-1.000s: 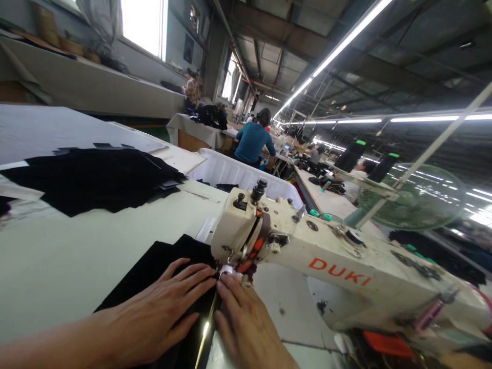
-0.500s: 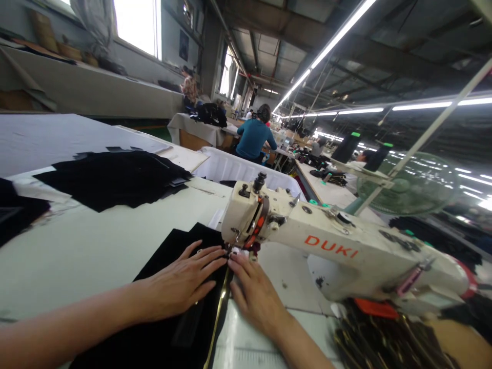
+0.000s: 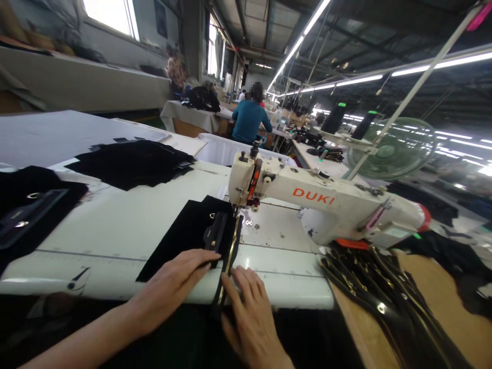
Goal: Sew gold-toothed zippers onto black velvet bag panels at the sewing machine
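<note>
A black fabric panel [image 3: 177, 230] lies on the sewing machine bed, its far right corner at the needle area. On it sit a dark strip with a small label [image 3: 217, 230] and a metal D-ring [image 3: 212, 216]. A black zipper with gold teeth [image 3: 232, 243] runs along the panel's right edge from under the presser foot towards the table's front edge. My left hand [image 3: 180, 277] rests on the panel's near part, fingers stretched out. At the zipper's near end, my right hand [image 3: 251, 307] has its index finger on the tape and its thumb lower down, the zipper between them.
The white DUKI sewing machine [image 3: 284, 189] stands ahead. Stacked black panels [image 3: 132, 161] and another panel with hardware [image 3: 34, 205] lie left. Several gold-toothed zippers [image 3: 369, 287] are heaped right. Beyond are a white bin [image 3: 219, 146], a fan [image 3: 392, 148] and a seated person [image 3: 248, 120].
Both hands have drawn back from the needle towards the table's front edge. The label strip and D-ring, covered before, now show. The camera view has shifted, with more of the front edge visible.
</note>
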Tool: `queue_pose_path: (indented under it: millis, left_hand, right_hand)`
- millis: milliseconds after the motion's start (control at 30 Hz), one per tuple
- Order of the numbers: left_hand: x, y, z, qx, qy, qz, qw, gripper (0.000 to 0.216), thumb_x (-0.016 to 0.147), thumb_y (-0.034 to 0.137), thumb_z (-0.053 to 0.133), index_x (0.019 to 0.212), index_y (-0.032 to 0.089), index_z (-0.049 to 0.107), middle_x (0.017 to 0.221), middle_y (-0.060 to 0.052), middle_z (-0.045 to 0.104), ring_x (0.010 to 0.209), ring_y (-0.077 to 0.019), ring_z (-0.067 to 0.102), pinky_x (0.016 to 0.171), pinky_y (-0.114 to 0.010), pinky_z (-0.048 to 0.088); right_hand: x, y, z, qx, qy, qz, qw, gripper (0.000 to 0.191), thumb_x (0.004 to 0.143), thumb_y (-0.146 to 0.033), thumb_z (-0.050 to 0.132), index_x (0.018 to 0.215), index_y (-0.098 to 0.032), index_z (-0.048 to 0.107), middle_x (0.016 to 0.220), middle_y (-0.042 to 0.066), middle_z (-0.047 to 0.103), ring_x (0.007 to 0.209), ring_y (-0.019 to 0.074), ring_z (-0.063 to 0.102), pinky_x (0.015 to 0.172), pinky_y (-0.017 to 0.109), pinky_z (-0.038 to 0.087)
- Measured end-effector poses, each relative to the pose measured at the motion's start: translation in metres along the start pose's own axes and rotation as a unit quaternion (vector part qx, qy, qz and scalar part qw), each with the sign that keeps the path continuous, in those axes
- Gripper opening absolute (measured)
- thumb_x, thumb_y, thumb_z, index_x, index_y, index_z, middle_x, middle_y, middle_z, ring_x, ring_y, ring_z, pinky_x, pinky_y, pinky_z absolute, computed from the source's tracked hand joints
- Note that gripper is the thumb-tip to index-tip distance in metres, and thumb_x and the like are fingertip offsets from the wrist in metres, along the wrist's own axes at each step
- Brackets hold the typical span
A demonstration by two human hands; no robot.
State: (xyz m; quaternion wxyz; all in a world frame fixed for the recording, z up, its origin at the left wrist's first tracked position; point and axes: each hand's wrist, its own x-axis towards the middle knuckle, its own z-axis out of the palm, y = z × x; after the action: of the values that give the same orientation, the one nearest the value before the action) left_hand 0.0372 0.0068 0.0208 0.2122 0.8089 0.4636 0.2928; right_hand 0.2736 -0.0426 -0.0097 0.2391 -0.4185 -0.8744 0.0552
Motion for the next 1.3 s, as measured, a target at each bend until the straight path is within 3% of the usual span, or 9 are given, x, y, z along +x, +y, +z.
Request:
queue_pose_path:
  millis: [67, 167, 333, 467, 567, 633, 833, 1000, 1300]
  left_hand:
    - [0.012, 0.009, -0.021, -0.064, 0.021, -0.096, 0.993, 0.044, 0.105, 0.05, 0.04, 0.122, 0.026, 0.072, 0.112, -0.002, 0.078, 0.102, -0.0248, 0.072, 0.094, -0.033, 0.056]
    - [0.027, 0.025, -0.047, -0.065, 0.037, -0.13, 0.989, 0.052, 0.102, 0.059, 0.04, 0.116, 0.022, 0.074, 0.092, -0.003, 0.077, 0.085, -0.0258, 0.07, 0.084, -0.034, 0.056]
    - [0.039, 0.039, -0.058, -0.028, 0.023, -0.132, 0.991, 0.053, 0.102, 0.061, 0.038, 0.116, 0.024, 0.073, 0.095, -0.003, 0.075, 0.092, -0.0272, 0.069, 0.087, -0.036, 0.053]
    - [0.036, 0.038, -0.051, -0.016, 0.029, -0.128, 0.991, 0.051, 0.104, 0.055, 0.036, 0.127, 0.024, 0.069, 0.107, -0.003, 0.076, 0.101, -0.027, 0.069, 0.093, -0.036, 0.054]
    - [0.025, 0.028, -0.041, 0.008, 0.025, -0.082, 0.996, 0.045, 0.107, 0.046, 0.036, 0.136, 0.028, 0.064, 0.131, -0.001, 0.07, 0.12, -0.0252, 0.064, 0.108, -0.037, 0.048]
    - [0.014, 0.018, -0.03, 0.048, 0.01, -0.009, 0.999, 0.041, 0.108, 0.037, 0.037, 0.142, 0.03, 0.058, 0.143, 0.001, 0.062, 0.134, -0.0229, 0.056, 0.117, -0.038, 0.041]
    - [-0.012, 0.002, 0.007, 0.212, -0.026, 0.214, 0.953, 0.069, 0.091, 0.0, 0.043, 0.157, 0.02, 0.035, 0.157, -0.005, 0.048, 0.145, -0.0195, 0.043, 0.128, -0.042, 0.02]
    - [-0.018, 0.0, 0.027, 0.268, -0.028, 0.233, 0.934, 0.078, 0.084, -0.004, 0.042, 0.159, 0.013, 0.028, 0.16, -0.01, 0.042, 0.149, -0.0234, 0.037, 0.126, -0.047, 0.025]
    - [-0.016, 0.004, 0.025, 0.27, -0.018, 0.239, 0.933, 0.069, 0.086, -0.005, 0.04, 0.154, 0.012, 0.041, 0.157, -0.009, 0.048, 0.146, -0.0211, 0.041, 0.125, -0.041, 0.025]
  right_hand:
    - [0.007, -0.001, 0.005, 0.024, 0.04, 0.018, 0.999, 0.061, 0.085, -0.007, 0.056, 0.144, -0.021, 0.053, 0.133, 0.014, 0.061, 0.126, 0.0332, 0.052, 0.11, 0.058, 0.043]
    - [0.023, 0.014, -0.009, 0.172, 0.138, 0.099, 0.97, 0.022, 0.095, -0.019, 0.055, 0.106, -0.021, 0.074, 0.105, 0.009, 0.069, 0.1, 0.0259, 0.064, 0.09, 0.04, 0.054]
    - [0.046, 0.068, -0.064, 0.253, 0.214, 0.198, 0.923, 0.042, 0.102, -0.04, 0.053, 0.073, -0.016, 0.07, 0.07, 0.002, 0.064, 0.069, 0.0191, 0.062, 0.065, 0.029, 0.048]
    - [0.05, 0.063, -0.078, 0.259, 0.182, 0.158, 0.935, 0.034, 0.1, -0.038, 0.059, 0.076, -0.017, 0.072, 0.082, 0.004, 0.068, 0.077, 0.0195, 0.063, 0.07, 0.029, 0.048]
    - [0.039, 0.031, -0.058, 0.202, 0.074, 0.048, 0.975, 0.018, 0.1, -0.024, 0.059, 0.099, -0.022, 0.076, 0.099, 0.005, 0.069, 0.092, 0.0229, 0.062, 0.081, 0.033, 0.05]
    - [0.027, 0.013, -0.039, 0.132, 0.043, -0.007, 0.99, 0.028, 0.101, -0.013, 0.049, 0.117, -0.022, 0.07, 0.103, 0.008, 0.068, 0.095, 0.0249, 0.06, 0.082, 0.037, 0.051]
    - [0.007, -0.001, -0.003, 0.078, 0.133, -0.026, 0.988, 0.034, 0.101, -0.006, 0.045, 0.127, -0.019, 0.063, 0.102, 0.008, 0.067, 0.101, 0.0249, 0.058, 0.103, 0.044, 0.048]
    - [0.007, -0.005, 0.001, 0.064, 0.157, -0.016, 0.985, 0.031, 0.101, -0.006, 0.045, 0.124, -0.018, 0.063, 0.095, 0.007, 0.068, 0.093, 0.0231, 0.061, 0.107, 0.047, 0.047]
    - [0.009, -0.006, -0.001, 0.063, 0.155, -0.027, 0.986, 0.031, 0.101, -0.006, 0.047, 0.125, -0.016, 0.063, 0.094, 0.007, 0.069, 0.09, 0.0229, 0.061, 0.104, 0.049, 0.049]
